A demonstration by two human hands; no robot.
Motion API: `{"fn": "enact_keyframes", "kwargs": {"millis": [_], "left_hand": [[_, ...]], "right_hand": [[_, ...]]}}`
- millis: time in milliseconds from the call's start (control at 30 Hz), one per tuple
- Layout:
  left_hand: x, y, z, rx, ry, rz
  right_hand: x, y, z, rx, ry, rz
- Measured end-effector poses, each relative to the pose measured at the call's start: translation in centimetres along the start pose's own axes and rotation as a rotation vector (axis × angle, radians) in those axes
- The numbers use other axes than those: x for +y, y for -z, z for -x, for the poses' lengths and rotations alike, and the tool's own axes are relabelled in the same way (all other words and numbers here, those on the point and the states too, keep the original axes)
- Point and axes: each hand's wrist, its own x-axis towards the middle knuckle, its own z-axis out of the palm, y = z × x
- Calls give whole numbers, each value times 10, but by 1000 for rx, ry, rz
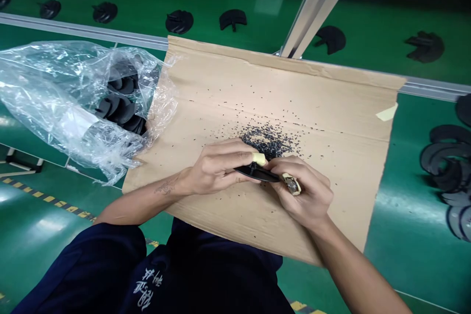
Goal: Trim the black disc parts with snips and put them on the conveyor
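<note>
Over the cardboard sheet, my left hand [224,167] is closed on a thin, dark, rounded plastic part [257,172], seen nearly edge-on. A pale yellow cover [258,158] wraps one of its fingertips. Closed at the part's right end, my right hand [307,191] grips a small hand tool [291,184] with a metal end and pale yellow wrapping. Its working tip is hidden by the fingers and the part, so its exact kind cannot be told. Just beyond both hands lies a scattered heap of tiny black plastic scraps [270,140].
Cardboard [206,216] covers the middle of the green table. At left, a clear plastic bag [47,83] holds several dark rounded parts [123,110]. More curved black parts [447,162] are piled at right. Behind an upright metal post [316,5], similar parts [179,21] lie spaced in a row.
</note>
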Motion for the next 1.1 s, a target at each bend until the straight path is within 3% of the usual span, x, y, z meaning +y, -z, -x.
{"fn": "enact_keyframes", "kwargs": {"millis": [133,267,500,700,933,1100], "left_hand": [[-1,-1,0,-27,5,-2],[1,-2,-1,21,12,-4],[0,-4,-1,1,89,21],[-2,-5,2,70,199,-42],[-5,-5,2,45,135,-30],[-5,-6,3,37,126,-27]], "right_hand": [[-1,1,-1,-2,11,9],[-2,1,-1,-19,4,-3],[-5,-1,-2,0,-104,-46],[-4,15,-10,-51,-150,69],[6,23,-8,-222,71,419],[10,21,-3,-250,106,532]]}}
